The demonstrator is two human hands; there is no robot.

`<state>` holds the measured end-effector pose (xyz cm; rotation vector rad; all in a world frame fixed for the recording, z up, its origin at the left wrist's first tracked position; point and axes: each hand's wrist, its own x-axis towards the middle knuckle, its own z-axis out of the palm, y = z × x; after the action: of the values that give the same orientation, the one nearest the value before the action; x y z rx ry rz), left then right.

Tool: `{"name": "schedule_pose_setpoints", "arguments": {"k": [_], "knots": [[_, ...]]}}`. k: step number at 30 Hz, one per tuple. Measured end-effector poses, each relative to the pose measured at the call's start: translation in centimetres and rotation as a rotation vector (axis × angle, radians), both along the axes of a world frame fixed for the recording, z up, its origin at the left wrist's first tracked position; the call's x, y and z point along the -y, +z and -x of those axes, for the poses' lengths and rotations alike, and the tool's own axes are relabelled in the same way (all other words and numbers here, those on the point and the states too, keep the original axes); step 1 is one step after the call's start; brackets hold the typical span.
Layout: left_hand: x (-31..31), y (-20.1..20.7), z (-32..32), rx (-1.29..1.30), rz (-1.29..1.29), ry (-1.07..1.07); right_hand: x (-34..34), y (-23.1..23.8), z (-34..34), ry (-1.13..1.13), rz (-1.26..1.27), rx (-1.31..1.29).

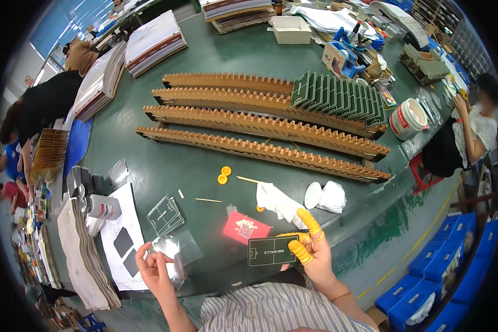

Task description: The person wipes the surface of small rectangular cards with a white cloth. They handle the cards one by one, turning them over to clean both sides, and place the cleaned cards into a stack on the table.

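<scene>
My right hand [318,263], with yellow finger cots on several fingers, grips the right end of a dark green card [266,254] printed with white pitch lines. Close to the table's near edge, the bent fingers of my left hand [156,270] pinch a shiny clear plastic film [187,248]. A small pile of similar green cards [165,214] lies beyond that hand. Just past the held card is a red packet [245,227] with a pale print. A crumpled white cloth [282,206] rests beyond my right hand.
Slotted wooden racks [265,130] span the middle, with several green cards [337,98] upright in the far ones. Loose yellow finger cots [224,176] and a thin wooden stick [208,200] lie nearer. A grey metal can [104,207] stands left; a white tub [408,119] stands right, near a seated person [477,124].
</scene>
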<state>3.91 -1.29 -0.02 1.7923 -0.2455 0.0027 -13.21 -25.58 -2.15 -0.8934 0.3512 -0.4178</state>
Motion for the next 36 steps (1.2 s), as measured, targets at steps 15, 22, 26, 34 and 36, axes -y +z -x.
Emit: {"name": "schedule_pose_setpoints", "arguments": {"k": [15, 22, 26, 34, 36], "knots": [[1.6, -0.8, 4.2, -0.010, 0.077, -0.298, -2.8, 1.1, -1.6, 0.132, -0.035, 0.014], [3.4, -0.1, 5.9, -0.442, 0.165, -0.539, -4.4, 1.0, -2.0, 0.147, 0.167, 0.008], [3.7, 0.5, 6.3, -0.613, 0.216, -0.513, -5.3, 1.4, -2.4, 0.115, 0.216, 0.000], [3.5, 0.9, 5.8, -0.734, 0.354, -0.412, -5.0, 1.4, -2.3, 0.062, 0.312, -0.060], [3.3, 0.9, 5.5, -0.771, 0.377, -0.392, -4.5, 0.9, -2.3, 0.076, 0.243, -0.038]]}}
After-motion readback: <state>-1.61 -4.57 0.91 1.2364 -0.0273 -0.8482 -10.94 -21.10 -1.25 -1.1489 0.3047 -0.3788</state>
